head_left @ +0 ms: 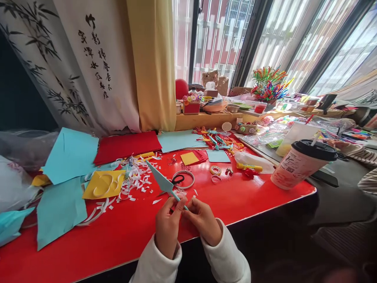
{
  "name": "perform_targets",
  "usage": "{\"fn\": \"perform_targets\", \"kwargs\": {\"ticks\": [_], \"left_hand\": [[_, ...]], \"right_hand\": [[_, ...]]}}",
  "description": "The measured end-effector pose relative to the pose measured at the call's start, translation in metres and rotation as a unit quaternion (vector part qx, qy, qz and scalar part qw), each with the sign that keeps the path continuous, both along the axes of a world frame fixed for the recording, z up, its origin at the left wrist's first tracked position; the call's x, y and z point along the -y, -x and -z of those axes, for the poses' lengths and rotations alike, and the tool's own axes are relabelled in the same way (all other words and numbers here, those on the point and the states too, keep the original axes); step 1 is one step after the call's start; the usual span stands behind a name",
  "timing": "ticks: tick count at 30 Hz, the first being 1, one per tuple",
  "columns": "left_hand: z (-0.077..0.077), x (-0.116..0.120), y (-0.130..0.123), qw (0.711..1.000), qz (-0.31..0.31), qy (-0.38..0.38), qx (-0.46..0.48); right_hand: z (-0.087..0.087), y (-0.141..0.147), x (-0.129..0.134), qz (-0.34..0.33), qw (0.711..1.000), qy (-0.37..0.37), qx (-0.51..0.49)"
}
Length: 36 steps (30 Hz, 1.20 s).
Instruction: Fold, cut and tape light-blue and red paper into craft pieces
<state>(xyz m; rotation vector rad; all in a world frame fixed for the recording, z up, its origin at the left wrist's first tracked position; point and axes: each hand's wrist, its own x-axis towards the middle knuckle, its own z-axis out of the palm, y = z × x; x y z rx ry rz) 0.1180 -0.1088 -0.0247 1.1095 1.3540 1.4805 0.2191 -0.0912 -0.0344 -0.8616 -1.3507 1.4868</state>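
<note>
A light-blue piece of paper (161, 180), rolled thin at its lower end and flaring into a pointed flap at the upper left, is held above the front of the red table (244, 198). My left hand (170, 224) pinches the thin rolled part between thumb and fingers. At its lower tip, the fingers of my right hand (204, 220) are closed on the same paper. Just behind the paper lie black-handled scissors (178, 179), partly hidden, beside a white tape roll (192, 175). White paper scraps (138, 182) are scattered to the left.
Blue sheets (63, 210), a yellow sheet (113, 177) with white strips and red paper (126, 146) cover the left side. A lidded drink cup (299, 165) stands near the right edge. A yellow glue stick (249, 168) and a small tape roll (215, 170) lie behind.
</note>
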Motion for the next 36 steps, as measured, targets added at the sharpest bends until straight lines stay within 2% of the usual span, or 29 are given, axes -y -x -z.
{"fn": "perform_targets", "kwargs": {"ticks": [3, 6, 10, 16, 26, 31, 36], "left_hand": [[0.002, 0.003, 0.002, 0.997, 0.021, 0.008, 0.068], [0.0, 0.005, 0.003, 0.989, 0.013, 0.017, 0.146], [-0.003, 0.004, 0.004, 0.981, 0.021, 0.044, 0.189], [-0.005, 0.002, 0.004, 0.983, -0.009, 0.021, 0.182], [-0.001, 0.005, 0.005, 0.988, 0.005, 0.011, 0.155], [-0.003, 0.007, 0.003, 0.995, -0.006, 0.016, 0.095], [0.001, 0.007, 0.004, 0.996, -0.018, 0.024, 0.083]], "right_hand": [[-0.001, -0.002, 0.001, -0.009, 1.0, 0.001, 0.011], [-0.003, -0.005, 0.002, -0.037, 0.999, 0.011, 0.017], [-0.006, -0.009, 0.004, -0.063, 0.998, 0.028, 0.011], [-0.007, -0.011, 0.005, -0.064, 0.997, 0.039, -0.009], [-0.009, -0.014, 0.007, -0.112, 0.991, 0.069, 0.021], [-0.005, -0.014, 0.007, -0.109, 0.991, 0.042, 0.059], [-0.004, -0.014, 0.008, -0.118, 0.99, 0.039, 0.07]]}}
